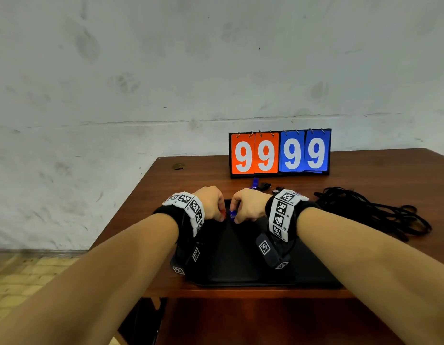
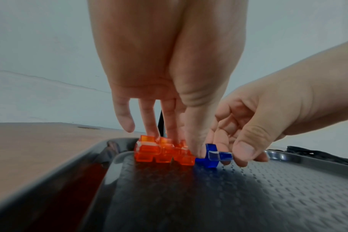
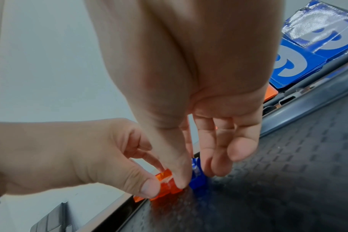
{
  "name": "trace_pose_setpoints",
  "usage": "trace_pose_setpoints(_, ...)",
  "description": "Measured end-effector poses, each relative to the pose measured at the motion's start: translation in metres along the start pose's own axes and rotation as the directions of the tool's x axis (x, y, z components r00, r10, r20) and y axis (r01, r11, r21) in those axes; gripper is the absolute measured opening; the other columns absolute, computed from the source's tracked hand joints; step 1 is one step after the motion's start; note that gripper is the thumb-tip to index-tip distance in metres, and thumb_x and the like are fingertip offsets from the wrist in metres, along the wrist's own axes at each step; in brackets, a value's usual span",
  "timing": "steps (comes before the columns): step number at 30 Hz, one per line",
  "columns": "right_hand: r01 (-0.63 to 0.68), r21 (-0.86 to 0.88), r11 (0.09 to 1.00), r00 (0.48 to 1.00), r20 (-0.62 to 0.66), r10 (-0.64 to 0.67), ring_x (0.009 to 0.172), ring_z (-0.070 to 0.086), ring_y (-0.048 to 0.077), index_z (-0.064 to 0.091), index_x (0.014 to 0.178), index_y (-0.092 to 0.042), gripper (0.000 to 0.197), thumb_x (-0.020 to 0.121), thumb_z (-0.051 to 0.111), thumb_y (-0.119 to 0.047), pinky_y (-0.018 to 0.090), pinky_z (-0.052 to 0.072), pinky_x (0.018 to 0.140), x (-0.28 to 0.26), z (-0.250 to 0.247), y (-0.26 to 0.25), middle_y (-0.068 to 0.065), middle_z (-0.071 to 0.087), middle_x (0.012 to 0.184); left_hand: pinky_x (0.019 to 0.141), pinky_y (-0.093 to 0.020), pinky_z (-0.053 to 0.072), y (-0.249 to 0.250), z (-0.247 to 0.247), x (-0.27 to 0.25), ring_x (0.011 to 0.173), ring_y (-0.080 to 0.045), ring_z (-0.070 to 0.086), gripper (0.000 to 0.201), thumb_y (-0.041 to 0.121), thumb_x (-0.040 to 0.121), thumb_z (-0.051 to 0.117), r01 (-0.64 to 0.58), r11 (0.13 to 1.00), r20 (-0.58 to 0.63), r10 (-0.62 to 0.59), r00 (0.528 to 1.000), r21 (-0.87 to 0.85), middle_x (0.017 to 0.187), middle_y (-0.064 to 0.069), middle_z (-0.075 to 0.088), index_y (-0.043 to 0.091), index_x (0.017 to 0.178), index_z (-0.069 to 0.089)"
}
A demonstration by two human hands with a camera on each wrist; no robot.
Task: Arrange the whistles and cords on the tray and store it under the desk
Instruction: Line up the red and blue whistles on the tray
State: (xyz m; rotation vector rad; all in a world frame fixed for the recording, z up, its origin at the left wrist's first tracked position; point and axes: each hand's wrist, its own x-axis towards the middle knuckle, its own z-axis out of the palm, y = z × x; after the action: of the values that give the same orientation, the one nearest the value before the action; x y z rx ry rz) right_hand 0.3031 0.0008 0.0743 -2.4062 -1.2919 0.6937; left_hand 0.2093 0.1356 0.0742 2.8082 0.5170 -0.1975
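**Ann:** Right, both hands are down at the far left corner of the black tray (image 2: 288,196). The left hand (image 2: 169,70) pinches an orange whistle (image 2: 163,153), thumb in front, fingers behind.

**Bo:** And the right hand (image 3: 199,78) pinches a blue whistle (image 3: 197,179) just beside it; the two whistles look to be touching on the tray floor.

**Ann:** Clear hard plastic, light, probably slick (best pinched across the flat sides).

**Bo:** The black cords (image 1: 370,210) lie heaped on the desk (image 1: 191,175), right of the tray. Limp and tangly, I'd guess; gather them as a bunch. Another blue whistle (image 1: 255,183) waits by the scoreboard (image 1: 280,153).
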Motion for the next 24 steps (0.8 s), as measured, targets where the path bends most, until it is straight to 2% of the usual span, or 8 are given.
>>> trace_pose_setpoints(4,-0.005,0.001,1.000,1.000,-0.016,0.005,0.083,0.065,0.024,0.061,0.116,-0.015,0.043,0.078,0.079,-0.017,0.038,0.059,0.074,-0.004,-0.003,-0.001,0.002,0.063,0.095,0.081,-0.027,0.051,-0.001,-0.003,-0.004,0.091,-0.015,0.063,0.033,0.022,0.077,0.082,0.001,0.999,-0.006,-0.001,1.000,-0.042,0.104,0.001,0.070,0.019,0.109,0.072)
trace_pose_setpoints(8,0.007,-0.021,1.000,0.998,-0.065,-0.009,0.077,0.060,0.014,0.059,0.121,-0.018,0.050,0.077,0.081,-0.024,0.027,0.055,0.063,-0.003,-0.002,-0.004,-0.007,0.056,0.092,0.088,-0.031,0.054,-0.017,-0.010,-0.009,0.099,-0.017,0.065,0.036,0.016,0.075,0.083,0.068,0.990,-0.055,-0.075,0.996,-0.127,0.108,0.001,0.068,0.020,0.108,0.070)
trace_pose_setpoints(9,0.012,-0.030,0.999,0.997,-0.082,-0.015,0.078,0.058,0.013,0.059,0.121,-0.018,0.051,0.076,0.082,-0.025,0.026,0.052,0.064,-0.002,-0.001,-0.005,-0.008,0.055,0.094,0.090,-0.032,0.054,-0.022,-0.010,-0.009,0.100,-0.018,0.065,0.035,0.016,0.074,0.083,0.086,0.986,-0.066,-0.096,0.993,-0.140,0.108,0.001,0.069,0.022,0.106,0.070)
trace_pose_setpoints(13,0.034,-0.091,0.995,0.993,-0.110,-0.044,0.099,0.055,0.016,0.060,0.122,-0.018,0.053,0.076,0.082,-0.029,0.027,0.046,0.082,0.003,0.003,-0.010,-0.005,0.054,0.108,0.093,-0.032,0.052,-0.035,-0.009,-0.012,0.102,-0.017,0.064,0.037,0.017,0.073,0.084,0.108,0.981,-0.057,-0.119,0.991,-0.163,0.109,0.001,0.069,0.020,0.107,0.071)
trace_pose_setpoints(16,0.047,-0.100,0.994,0.993,-0.105,-0.058,0.102,0.055,0.016,0.061,0.121,-0.018,0.052,0.075,0.082,-0.031,0.027,0.046,0.085,0.007,0.005,-0.013,-0.001,0.059,0.117,0.097,-0.036,0.052,-0.037,-0.009,-0.012,0.103,-0.017,0.065,0.039,0.018,0.073,0.085,0.092,0.981,-0.039,-0.100,0.994,-0.170,0.111,0.000,0.069,0.020,0.109,0.070)
trace_pose_setpoints(24,0.057,-0.163,0.985,0.993,-0.097,-0.073,0.093,0.057,0.014,0.065,0.113,-0.019,0.040,0.078,0.080,-0.030,0.024,0.043,0.073,0.019,0.009,-0.017,-0.005,0.059,0.105,0.091,-0.035,0.056,-0.032,-0.007,-0.008,0.095,-0.017,0.070,0.034,0.016,0.074,0.084,0.054,0.988,-0.017,-0.057,0.998,-0.143,0.104,-0.001,0.073,0.021,0.106,0.073)
